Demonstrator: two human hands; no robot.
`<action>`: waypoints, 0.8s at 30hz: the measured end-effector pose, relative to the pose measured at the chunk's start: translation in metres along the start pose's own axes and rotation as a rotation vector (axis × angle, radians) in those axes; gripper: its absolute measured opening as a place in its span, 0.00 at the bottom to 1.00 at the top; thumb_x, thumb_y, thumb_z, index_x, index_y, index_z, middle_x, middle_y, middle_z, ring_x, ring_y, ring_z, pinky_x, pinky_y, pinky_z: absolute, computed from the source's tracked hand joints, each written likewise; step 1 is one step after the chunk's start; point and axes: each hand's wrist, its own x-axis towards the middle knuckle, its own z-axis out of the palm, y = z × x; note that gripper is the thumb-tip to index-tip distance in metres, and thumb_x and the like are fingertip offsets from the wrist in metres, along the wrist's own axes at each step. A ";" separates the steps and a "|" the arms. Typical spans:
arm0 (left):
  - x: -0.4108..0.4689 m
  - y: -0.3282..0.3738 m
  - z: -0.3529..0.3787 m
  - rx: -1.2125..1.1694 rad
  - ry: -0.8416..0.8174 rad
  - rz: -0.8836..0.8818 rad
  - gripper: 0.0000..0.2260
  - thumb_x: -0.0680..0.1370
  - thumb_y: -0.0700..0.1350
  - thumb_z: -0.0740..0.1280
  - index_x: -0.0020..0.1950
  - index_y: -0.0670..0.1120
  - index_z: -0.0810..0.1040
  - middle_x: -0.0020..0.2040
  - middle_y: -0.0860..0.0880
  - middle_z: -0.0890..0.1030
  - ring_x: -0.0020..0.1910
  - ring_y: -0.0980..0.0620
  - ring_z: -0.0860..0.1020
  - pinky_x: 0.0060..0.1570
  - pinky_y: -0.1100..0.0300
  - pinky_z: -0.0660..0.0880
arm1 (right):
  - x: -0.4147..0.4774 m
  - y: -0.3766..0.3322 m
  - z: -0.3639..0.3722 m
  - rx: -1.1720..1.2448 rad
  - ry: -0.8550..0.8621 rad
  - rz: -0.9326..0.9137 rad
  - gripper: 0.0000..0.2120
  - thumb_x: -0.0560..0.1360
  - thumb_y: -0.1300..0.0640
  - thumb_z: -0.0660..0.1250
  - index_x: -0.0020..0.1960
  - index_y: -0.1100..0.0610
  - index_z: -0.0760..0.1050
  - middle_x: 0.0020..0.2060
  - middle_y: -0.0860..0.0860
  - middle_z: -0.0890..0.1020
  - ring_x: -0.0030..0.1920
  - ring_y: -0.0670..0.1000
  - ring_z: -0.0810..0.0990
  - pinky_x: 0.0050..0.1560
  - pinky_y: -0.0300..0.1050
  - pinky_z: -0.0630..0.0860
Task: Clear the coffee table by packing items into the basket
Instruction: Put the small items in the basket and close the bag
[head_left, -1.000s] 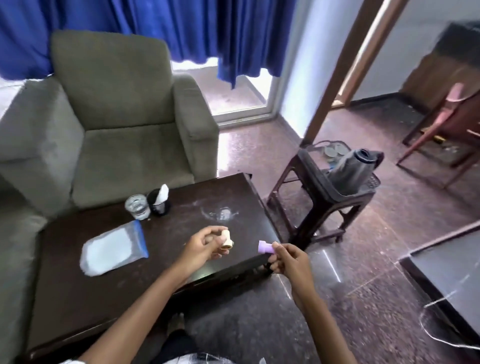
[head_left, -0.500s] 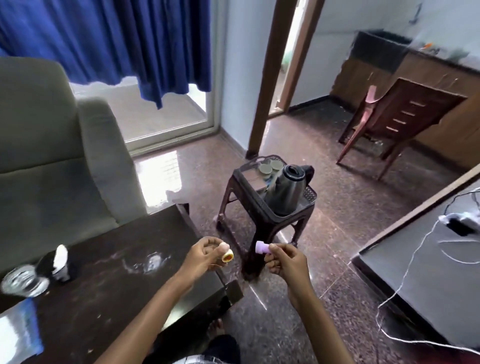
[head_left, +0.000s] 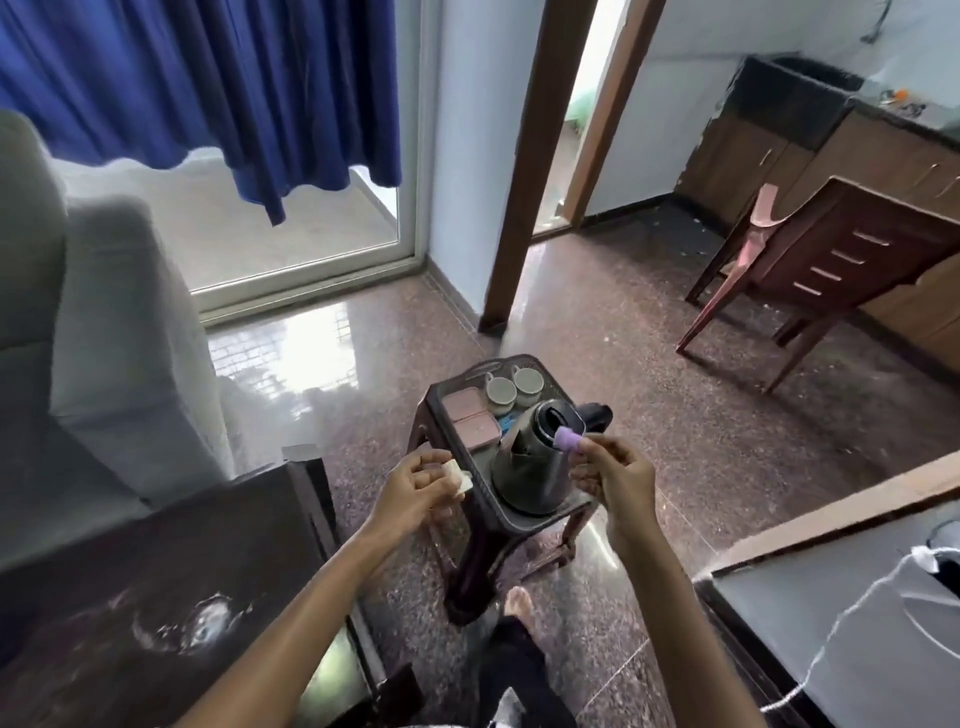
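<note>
L hand (head_left: 415, 491) grips a cream roll (head_left: 461, 475), R hand (head_left: 618, 480) pinches a purple roll (head_left: 567, 440), both held over the basket (head_left: 441, 397) w/ kettle (head_left: 524, 478) on the stool (head_left: 470, 566), beside the worktop (head_left: 156, 561).

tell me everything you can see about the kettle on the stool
The kettle is dark grey, with a glossy, metal-like body that widens toward its base, a black lid, a pointed spout facing left and a black handle sticking out to the right. It stands upright at the near end of the basket, beside two pink boxes. The purple piece in the right hand overlaps its top in view.
</note>
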 end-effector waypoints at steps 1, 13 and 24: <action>0.014 0.006 0.006 -0.004 0.020 -0.002 0.08 0.76 0.35 0.66 0.49 0.48 0.74 0.43 0.51 0.80 0.31 0.59 0.81 0.32 0.65 0.79 | 0.024 -0.006 0.001 -0.027 0.009 -0.022 0.02 0.72 0.64 0.69 0.44 0.60 0.77 0.28 0.52 0.81 0.24 0.46 0.76 0.25 0.35 0.73; 0.149 0.053 0.074 -0.022 0.359 -0.086 0.09 0.73 0.35 0.69 0.49 0.46 0.75 0.48 0.45 0.79 0.42 0.50 0.79 0.32 0.65 0.78 | 0.294 0.038 0.037 -0.977 -0.402 -0.104 0.08 0.69 0.57 0.72 0.41 0.62 0.80 0.39 0.59 0.84 0.40 0.56 0.82 0.40 0.45 0.75; 0.183 0.049 0.104 -0.059 0.497 -0.200 0.11 0.72 0.35 0.70 0.53 0.46 0.78 0.51 0.45 0.82 0.45 0.53 0.79 0.33 0.70 0.76 | 0.380 0.158 0.054 -0.856 -0.343 0.491 0.10 0.64 0.63 0.73 0.29 0.61 0.74 0.24 0.57 0.76 0.21 0.51 0.74 0.22 0.42 0.73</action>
